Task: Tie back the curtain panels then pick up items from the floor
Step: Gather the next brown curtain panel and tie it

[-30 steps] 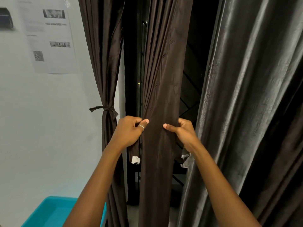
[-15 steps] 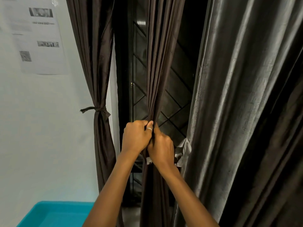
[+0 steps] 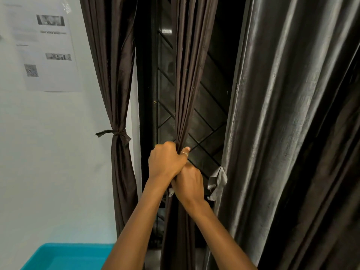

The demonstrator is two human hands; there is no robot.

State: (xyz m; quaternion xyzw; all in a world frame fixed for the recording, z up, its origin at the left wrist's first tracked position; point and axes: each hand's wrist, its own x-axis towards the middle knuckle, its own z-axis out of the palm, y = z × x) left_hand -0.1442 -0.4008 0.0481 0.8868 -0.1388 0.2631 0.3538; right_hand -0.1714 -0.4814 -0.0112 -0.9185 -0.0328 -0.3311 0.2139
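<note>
Both hands, left hand and right hand, clench the middle curtain panel (white wall beside).

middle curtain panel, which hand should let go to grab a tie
Right, probably. The left hand clamps the gathered middle curtain panel higher up; the right hand grips just beneath it, so it looks freer.
</note>
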